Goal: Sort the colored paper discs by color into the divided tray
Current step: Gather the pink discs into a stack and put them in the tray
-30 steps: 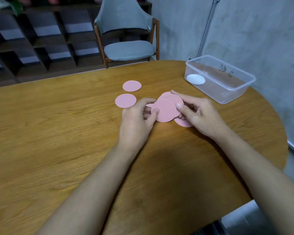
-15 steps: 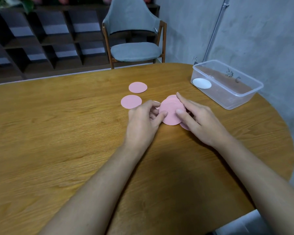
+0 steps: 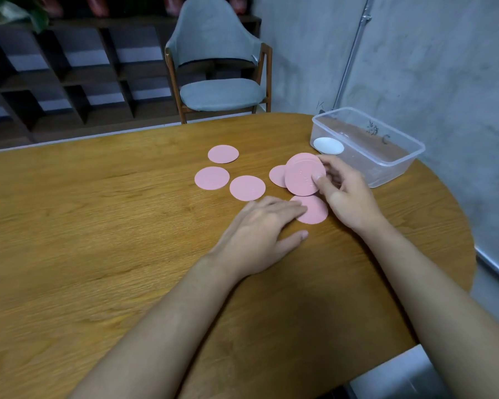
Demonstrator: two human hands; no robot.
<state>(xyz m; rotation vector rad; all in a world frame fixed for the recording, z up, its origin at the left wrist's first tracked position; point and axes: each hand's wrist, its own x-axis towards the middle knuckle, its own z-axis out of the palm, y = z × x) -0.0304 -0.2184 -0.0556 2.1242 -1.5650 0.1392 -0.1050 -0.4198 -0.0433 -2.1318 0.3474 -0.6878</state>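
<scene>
My right hand (image 3: 347, 194) pinches a small stack of pink discs (image 3: 303, 175), tilted up off the table. My left hand (image 3: 260, 234) lies flat with straight fingers, its fingertips on a pink disc (image 3: 314, 211) lying on the wood. Three more pink discs lie loose to the left: one at the back (image 3: 223, 154), one at the left (image 3: 211, 178), one nearer me (image 3: 247, 188). Another pink disc (image 3: 277, 175) shows partly behind the held stack. A clear plastic box (image 3: 386, 156) at the right holds a white disc (image 3: 328, 146).
The wooden table (image 3: 98, 226) has a rounded right end just past the box. A grey chair (image 3: 219, 70) stands beyond the far edge, with dark shelving (image 3: 55, 76) behind it. A grey wall (image 3: 429, 67) runs along the right.
My left hand let go of the stack and now lies flat on a disc nearer me. A third loose disc lies on the table left of the stack. My right hand keeps the stack.
</scene>
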